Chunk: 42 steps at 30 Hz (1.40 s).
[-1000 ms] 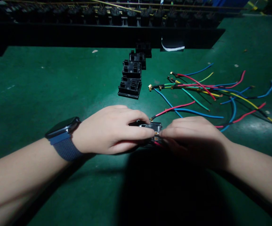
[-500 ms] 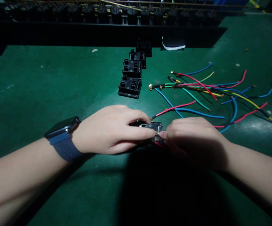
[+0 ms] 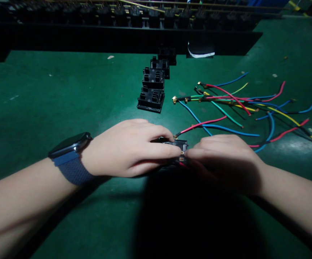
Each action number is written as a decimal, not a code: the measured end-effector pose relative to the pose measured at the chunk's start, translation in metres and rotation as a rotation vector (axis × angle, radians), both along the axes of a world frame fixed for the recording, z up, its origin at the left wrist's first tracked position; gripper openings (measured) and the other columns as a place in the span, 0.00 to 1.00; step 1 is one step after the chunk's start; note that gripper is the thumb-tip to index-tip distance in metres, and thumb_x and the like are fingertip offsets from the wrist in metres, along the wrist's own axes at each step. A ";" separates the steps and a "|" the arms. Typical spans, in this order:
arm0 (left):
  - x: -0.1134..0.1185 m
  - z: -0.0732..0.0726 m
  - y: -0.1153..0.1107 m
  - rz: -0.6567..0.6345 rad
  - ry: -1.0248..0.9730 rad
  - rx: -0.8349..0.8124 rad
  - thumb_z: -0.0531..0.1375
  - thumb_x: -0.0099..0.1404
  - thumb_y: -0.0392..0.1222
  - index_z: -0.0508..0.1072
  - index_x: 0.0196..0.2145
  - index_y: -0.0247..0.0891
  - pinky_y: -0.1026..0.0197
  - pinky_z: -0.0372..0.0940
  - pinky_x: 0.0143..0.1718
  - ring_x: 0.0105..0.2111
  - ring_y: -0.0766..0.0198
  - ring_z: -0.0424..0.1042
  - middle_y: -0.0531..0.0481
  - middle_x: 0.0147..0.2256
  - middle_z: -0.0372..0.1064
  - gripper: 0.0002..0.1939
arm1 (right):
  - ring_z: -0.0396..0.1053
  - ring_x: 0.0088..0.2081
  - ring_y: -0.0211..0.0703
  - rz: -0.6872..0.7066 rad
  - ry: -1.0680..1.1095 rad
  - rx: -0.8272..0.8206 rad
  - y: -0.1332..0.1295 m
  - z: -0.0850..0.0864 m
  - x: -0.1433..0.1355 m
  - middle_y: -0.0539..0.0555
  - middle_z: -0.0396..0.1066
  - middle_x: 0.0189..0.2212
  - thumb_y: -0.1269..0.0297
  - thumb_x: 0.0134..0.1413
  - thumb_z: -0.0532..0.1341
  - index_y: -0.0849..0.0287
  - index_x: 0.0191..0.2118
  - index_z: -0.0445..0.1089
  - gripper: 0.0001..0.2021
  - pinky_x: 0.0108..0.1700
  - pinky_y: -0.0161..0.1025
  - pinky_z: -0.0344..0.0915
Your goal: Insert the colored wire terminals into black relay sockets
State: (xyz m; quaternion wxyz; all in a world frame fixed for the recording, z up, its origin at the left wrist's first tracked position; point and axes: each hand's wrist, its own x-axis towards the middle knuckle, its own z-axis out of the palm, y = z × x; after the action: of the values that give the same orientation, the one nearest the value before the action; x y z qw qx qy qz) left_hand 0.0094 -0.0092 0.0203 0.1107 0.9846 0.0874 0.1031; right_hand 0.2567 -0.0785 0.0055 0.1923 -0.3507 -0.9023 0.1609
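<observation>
My left hand (image 3: 137,149), with a watch (image 3: 71,145) on its wrist, is closed around a small black plastic housing (image 3: 183,144) low over the green surface. Brass terminals (image 3: 182,159) show at the housing's right side, and a bit of red wire (image 3: 183,164) comes out under them. My right hand (image 3: 223,154) is closed, its thumb and fingertip pressed together against that side, touching the upper terminal. Shadow and the fingers hide what it pinches. Just behind the housing lies a red wire with a brass terminal (image 3: 175,136).
Several similar black housings (image 3: 151,100) stand in a row beyond my left hand. Loose red, blue, green and yellow wires (image 3: 226,100) with brass ends are spread at the right. A long black rack (image 3: 91,39) full of wired parts crosses the back, with a white strip (image 3: 200,54) at it.
The view has shifted slightly, so the background sits a little further right. My right fingertips have come closer to my left fingertips and now cover more of the upper terminal.
</observation>
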 end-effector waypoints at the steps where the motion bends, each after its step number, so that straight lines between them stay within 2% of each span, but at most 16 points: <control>1: 0.000 0.000 0.000 0.001 0.001 -0.001 0.52 0.68 0.40 0.67 0.52 0.45 0.58 0.64 0.38 0.40 0.59 0.72 0.45 0.49 0.70 0.16 | 0.64 0.27 0.36 0.001 0.000 -0.001 0.000 0.000 0.000 0.45 0.71 0.27 0.69 0.53 0.61 0.54 0.39 0.68 0.07 0.31 0.35 0.55; 11: 0.002 0.001 0.000 0.003 0.000 -0.017 0.51 0.69 0.41 0.68 0.52 0.45 0.59 0.63 0.38 0.40 0.60 0.72 0.45 0.49 0.70 0.16 | 0.64 0.27 0.35 0.004 0.038 -0.017 -0.001 0.003 0.001 0.46 0.72 0.26 0.72 0.53 0.60 0.55 0.40 0.69 0.08 0.30 0.34 0.56; 21: 0.001 -0.001 0.000 0.011 -0.008 -0.038 0.52 0.68 0.42 0.69 0.52 0.44 0.58 0.64 0.39 0.41 0.59 0.72 0.45 0.49 0.70 0.15 | 0.62 0.25 0.35 0.012 -0.025 -0.007 0.002 0.003 0.001 0.47 0.69 0.24 0.71 0.54 0.58 0.55 0.38 0.70 0.06 0.29 0.35 0.54; 27: 0.001 -0.004 0.001 0.008 -0.028 -0.109 0.53 0.69 0.42 0.70 0.50 0.45 0.59 0.65 0.42 0.43 0.61 0.72 0.45 0.49 0.70 0.14 | 0.61 0.24 0.37 0.002 -0.102 0.037 0.003 0.002 0.000 0.46 0.66 0.22 0.67 0.55 0.58 0.53 0.38 0.70 0.05 0.28 0.36 0.52; 31: 0.001 -0.006 0.002 0.011 -0.034 -0.127 0.53 0.68 0.43 0.69 0.51 0.44 0.60 0.65 0.43 0.44 0.61 0.72 0.45 0.49 0.70 0.14 | 0.62 0.24 0.37 -0.010 -0.049 0.049 0.002 0.002 0.000 0.47 0.68 0.23 0.68 0.53 0.59 0.54 0.38 0.70 0.06 0.28 0.36 0.53; 35: 0.001 -0.008 0.002 0.026 -0.061 -0.177 0.55 0.68 0.45 0.67 0.51 0.41 0.60 0.65 0.45 0.44 0.61 0.72 0.44 0.48 0.71 0.15 | 0.62 0.24 0.36 -0.016 -0.001 0.048 0.001 0.002 0.002 0.48 0.68 0.23 0.70 0.56 0.56 0.56 0.37 0.69 0.06 0.29 0.36 0.54; 42: 0.002 -0.010 0.003 0.031 -0.058 -0.207 0.55 0.67 0.46 0.67 0.50 0.39 0.60 0.65 0.44 0.43 0.61 0.72 0.45 0.47 0.71 0.16 | 0.61 0.24 0.39 -0.038 -0.106 0.104 0.003 0.000 0.002 0.48 0.67 0.22 0.66 0.59 0.55 0.57 0.37 0.69 0.06 0.28 0.37 0.53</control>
State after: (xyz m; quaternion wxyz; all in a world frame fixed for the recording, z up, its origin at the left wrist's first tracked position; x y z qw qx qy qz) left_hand 0.0111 -0.0062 0.0108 0.2126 0.9631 0.1095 0.1239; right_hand 0.2592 -0.0757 0.0059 0.1654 -0.3653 -0.9115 0.0914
